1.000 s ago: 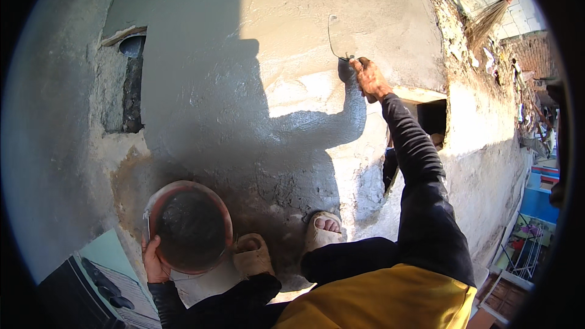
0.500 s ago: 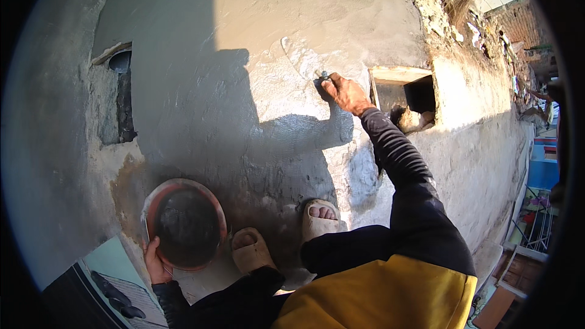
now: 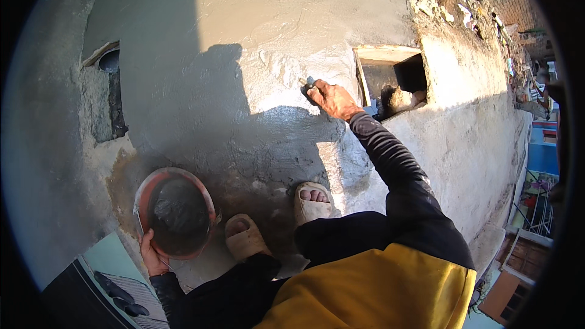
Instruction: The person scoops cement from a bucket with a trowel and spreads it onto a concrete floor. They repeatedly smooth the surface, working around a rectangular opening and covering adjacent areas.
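Trowel (image 3: 308,81) at the wet cement (image 3: 274,30), gripped in the right hand (image 3: 333,101); left hand (image 3: 152,256) clasps the bucket (image 3: 145,200).

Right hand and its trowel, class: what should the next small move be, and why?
Probably a light pass of the trowel over the ridged wet patch beside it. The right hand grips the trowel right there, and that patch looks rougher than the grey plaster toward the top of the view.
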Demonstrator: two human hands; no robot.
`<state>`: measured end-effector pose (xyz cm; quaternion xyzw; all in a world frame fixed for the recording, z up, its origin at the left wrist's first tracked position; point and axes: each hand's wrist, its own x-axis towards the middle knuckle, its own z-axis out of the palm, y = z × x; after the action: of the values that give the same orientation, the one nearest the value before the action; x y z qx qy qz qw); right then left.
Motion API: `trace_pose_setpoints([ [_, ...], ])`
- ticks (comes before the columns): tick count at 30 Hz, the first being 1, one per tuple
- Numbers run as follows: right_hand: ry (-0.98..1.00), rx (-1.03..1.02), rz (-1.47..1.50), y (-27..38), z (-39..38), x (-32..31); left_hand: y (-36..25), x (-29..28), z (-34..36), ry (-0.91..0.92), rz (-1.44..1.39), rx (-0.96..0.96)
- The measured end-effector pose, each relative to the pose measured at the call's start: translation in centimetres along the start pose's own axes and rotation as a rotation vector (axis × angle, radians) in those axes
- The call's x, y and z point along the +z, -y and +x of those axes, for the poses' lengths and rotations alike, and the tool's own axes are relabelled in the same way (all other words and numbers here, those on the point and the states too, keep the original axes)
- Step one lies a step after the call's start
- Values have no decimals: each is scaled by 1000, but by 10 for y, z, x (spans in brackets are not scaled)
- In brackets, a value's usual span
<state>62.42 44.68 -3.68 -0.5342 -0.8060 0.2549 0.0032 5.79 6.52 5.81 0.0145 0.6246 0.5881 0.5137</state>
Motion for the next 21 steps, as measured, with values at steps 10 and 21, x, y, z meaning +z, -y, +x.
trace_pose_setpoints([
  [10, -265, 363, 625, -6, -73, -141, -38, 74, -5, 258, 196, 25],
  [21, 220, -197, -81, 284, -207, -343, -180, 304, -153, 437, 328, -65],
])
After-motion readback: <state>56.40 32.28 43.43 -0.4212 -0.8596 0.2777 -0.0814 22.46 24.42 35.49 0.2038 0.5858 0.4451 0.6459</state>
